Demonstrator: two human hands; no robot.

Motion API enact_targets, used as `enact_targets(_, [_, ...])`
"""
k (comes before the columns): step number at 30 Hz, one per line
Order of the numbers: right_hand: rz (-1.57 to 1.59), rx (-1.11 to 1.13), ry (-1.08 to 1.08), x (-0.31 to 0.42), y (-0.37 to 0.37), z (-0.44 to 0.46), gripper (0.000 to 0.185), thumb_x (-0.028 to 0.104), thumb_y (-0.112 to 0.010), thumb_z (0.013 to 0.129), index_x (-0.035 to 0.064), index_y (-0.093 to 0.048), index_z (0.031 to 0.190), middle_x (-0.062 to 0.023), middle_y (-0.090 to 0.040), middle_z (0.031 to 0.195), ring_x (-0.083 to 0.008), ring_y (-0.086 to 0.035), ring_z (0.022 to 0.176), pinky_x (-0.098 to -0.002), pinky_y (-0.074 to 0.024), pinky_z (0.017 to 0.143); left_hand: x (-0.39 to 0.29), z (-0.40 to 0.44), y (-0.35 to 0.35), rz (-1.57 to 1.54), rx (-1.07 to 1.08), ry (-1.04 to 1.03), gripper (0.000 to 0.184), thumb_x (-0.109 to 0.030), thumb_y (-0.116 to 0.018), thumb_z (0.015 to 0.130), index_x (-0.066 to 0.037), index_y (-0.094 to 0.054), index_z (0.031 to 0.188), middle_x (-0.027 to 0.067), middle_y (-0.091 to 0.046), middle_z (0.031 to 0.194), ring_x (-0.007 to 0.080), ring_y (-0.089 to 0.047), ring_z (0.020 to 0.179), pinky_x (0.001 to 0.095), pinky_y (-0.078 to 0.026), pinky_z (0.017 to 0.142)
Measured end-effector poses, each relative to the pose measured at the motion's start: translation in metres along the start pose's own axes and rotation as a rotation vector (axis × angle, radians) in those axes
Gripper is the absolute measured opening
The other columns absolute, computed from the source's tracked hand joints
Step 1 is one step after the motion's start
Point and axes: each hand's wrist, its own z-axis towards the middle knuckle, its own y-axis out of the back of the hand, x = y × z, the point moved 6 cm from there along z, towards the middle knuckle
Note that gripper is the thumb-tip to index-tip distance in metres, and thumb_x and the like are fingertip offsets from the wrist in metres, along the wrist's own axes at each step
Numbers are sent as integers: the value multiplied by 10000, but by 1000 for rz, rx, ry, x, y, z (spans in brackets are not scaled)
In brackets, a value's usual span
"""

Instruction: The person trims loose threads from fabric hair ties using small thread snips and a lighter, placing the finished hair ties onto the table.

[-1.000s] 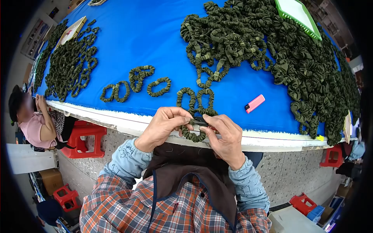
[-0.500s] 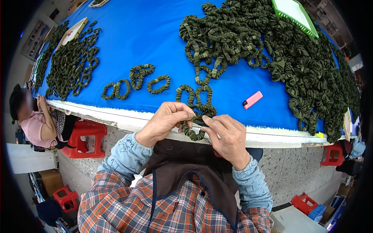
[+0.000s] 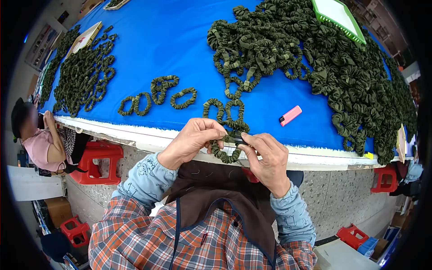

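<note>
The white near edge of the counter (image 3: 315,157) is seen just under the fingers (image 3: 216,134), and bare blue cloth (image 3: 175,45) is left open past the left hand (image 3: 191,143) and its few loose loops (image 3: 183,98). Some open cloth is also seen past the right hand (image 3: 269,163), where a pink lighter (image 3: 292,114) is laid flat, and a big pile (image 3: 261,47) of green loops is heaped farther away. Straight ahead of the fingers, less room is left, as two loops (image 3: 234,108) are set close by. The bendy green ring (image 3: 227,157) is held in a curve, with its round end turned toward the body. Its long way cannot be told for sure, since its top is partly hidden by the fingers. A thin dark tool (image 3: 237,139) is pointed from the right fingers toward the left ones, side to side. The ring is mostly hung between the two hands, a bit nearer the body than the fingertips. Its top is pinched by the left fingers, and the tool is gripped by the right fingers.
</note>
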Motion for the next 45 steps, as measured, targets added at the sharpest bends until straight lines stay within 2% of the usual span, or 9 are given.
enact_targets(7, [-84,1,76,6,0,3,250,73,-757,748,96,-698,990,-10,-596,803,-147,-565,649,-276,-443,563,-7,-4,-3,148,-49,-60,61,-55,-661,870,-4,-693,866,93,-682,673,86,-612,538,165,-443,442])
enact_targets(17, [-239,66,194,12,-4,4,251,83,-750,757,113,-693,1000,1,-564,794,-137,-531,636,-261,-416,571,-2,0,-1,181,-27,-28,47,-47,-676,870,-6,-698,875,85,-676,660,93,-624,537,150,-425,420])
enact_targets(28, [-96,47,147,4,-4,0,255,84,-755,754,109,-695,1001,0,-600,808,-138,-544,644,-265,-430,578,5,7,2,50,53,30,53,-32,-670,859,10,-702,852,90,-663,636,95,-607,495,147,-398,390])
enact_targets(32, [35,37,-58,-6,-4,-5,246,79,-758,750,101,-700,989,0,-623,819,-140,-560,657,-271,-449,586,3,6,2,70,24,32,55,-29,-672,849,16,-702,852,91,-662,635,97,-603,487,146,-389,385])
enact_targets(38, [51,78,-36,-4,-5,-1,228,64,-757,748,91,-706,969,-5,-631,823,-149,-573,661,-273,-458,579,3,7,0,81,65,24,57,-23,-665,845,16,-704,857,93,-662,637,99,-600,480,142,-379,381])
enact_targets(45, [-1,28,107,4,-4,-1,222,40,-752,750,84,-714,964,-20,-628,808,-151,-563,640,-263,-446,560,11,9,5,-13,81,107,83,-39,-639,852,13,-704,846,92,-669,645,97,-580,454,173,-427,377])
